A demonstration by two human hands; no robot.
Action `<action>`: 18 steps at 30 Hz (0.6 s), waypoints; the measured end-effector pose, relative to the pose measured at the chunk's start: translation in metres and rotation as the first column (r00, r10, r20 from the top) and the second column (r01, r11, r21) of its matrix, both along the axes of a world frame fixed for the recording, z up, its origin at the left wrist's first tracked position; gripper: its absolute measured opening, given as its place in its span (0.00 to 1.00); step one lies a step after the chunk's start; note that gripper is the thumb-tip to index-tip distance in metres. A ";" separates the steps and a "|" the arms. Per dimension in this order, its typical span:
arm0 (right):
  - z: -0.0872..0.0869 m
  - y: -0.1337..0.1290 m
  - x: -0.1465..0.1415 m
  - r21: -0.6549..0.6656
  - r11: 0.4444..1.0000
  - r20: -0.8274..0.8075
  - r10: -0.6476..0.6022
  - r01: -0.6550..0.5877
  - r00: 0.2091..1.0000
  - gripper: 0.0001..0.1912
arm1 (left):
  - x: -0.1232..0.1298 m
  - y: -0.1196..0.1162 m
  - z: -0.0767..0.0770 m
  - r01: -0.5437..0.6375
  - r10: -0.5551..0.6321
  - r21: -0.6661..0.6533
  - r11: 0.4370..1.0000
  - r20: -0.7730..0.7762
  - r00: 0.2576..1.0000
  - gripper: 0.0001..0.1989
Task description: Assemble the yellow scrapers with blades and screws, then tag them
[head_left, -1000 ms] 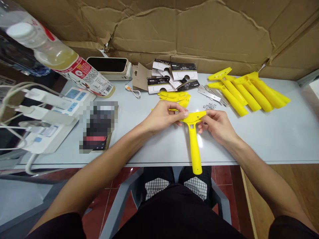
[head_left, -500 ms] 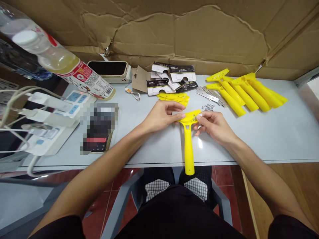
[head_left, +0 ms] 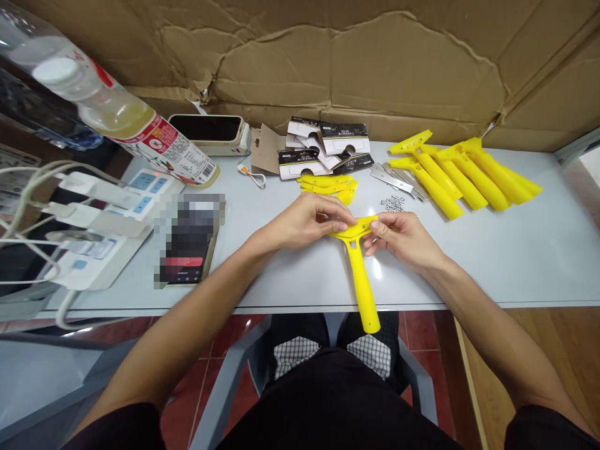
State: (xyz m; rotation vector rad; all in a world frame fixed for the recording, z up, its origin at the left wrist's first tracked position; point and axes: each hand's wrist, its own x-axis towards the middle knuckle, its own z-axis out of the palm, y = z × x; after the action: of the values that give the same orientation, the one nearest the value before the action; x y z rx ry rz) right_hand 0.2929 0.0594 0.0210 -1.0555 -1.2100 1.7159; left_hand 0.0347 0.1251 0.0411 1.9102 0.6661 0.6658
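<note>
A yellow scraper handle point(head_left: 363, 284) is held at its wide head, its grip pointing toward me past the table's front edge. My left hand point(head_left: 312, 222) pinches the head's left side, and my right hand point(head_left: 398, 236) pinches the right end between thumb and fingers. Just behind my hands lie flat yellow pieces point(head_left: 328, 183) and a small pile of screws point(head_left: 392, 204). Metal blades point(head_left: 396, 180) rest beside several more yellow handles point(head_left: 462, 172) at the back right.
Printed cards point(head_left: 344, 139) are heaped at the back centre. On the left are a phone point(head_left: 190, 244), a power strip point(head_left: 112, 244) with cables, a leaning bottle point(head_left: 173, 147) and a white-framed device point(head_left: 206, 129). Cardboard point(head_left: 375, 62) stands behind the table point(head_left: 520, 262).
The grip's lower end has swung right, so the yellow handle now slants. My left fingers have shifted slightly right over its head; the metallic glint by my right fingertips is no longer visible.
</note>
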 end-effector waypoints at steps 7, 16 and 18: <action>0.002 0.000 -0.001 -0.014 1.000 0.012 0.013 -0.013 1.000 0.22 | -0.001 0.000 -0.002 0.003 -0.003 -0.026 1.000 0.010 1.000 0.08; 0.006 0.000 -0.002 -0.010 0.999 0.015 -0.034 0.034 0.999 0.22 | -0.002 -0.004 0.003 -0.101 0.101 -0.224 0.969 -0.009 0.995 0.20; 0.007 0.000 -0.002 -0.013 0.997 0.023 -0.072 0.073 0.997 0.21 | -0.005 -0.005 0.007 -0.097 0.116 -0.413 0.905 0.020 0.993 0.25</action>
State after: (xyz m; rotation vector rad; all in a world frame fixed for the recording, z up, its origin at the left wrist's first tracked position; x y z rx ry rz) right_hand 0.2912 0.0589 0.0278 -1.1165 -1.1620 1.6626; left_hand 0.0292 0.1198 0.0485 1.4721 0.8167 0.5799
